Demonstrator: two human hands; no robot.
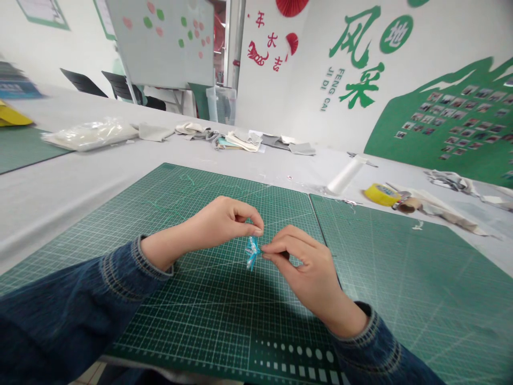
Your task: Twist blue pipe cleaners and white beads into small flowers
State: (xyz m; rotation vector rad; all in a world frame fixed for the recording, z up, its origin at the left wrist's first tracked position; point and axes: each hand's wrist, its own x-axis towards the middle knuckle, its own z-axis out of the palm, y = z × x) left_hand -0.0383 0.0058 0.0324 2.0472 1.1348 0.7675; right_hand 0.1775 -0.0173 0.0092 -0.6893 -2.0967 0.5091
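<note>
A small blue and clear beaded piece [252, 252] hangs in the air between my hands, above the green cutting mat [208, 315]. My right hand [306, 267] pinches its right end between thumb and fingertips. Just above the piece, my left hand [224, 222] has its thumb and index finger pressed together at its upper edge. Whatever thin part may lie between those left fingertips is too small to make out.
A second green mat [401, 283] adjoins on the right. Farther back lie a yellow tape roll [382, 194], a white roll [347, 175], fabric scraps [240, 140] and a clear plastic bag [92, 133]. A whiteboard [168, 48] stands behind the table.
</note>
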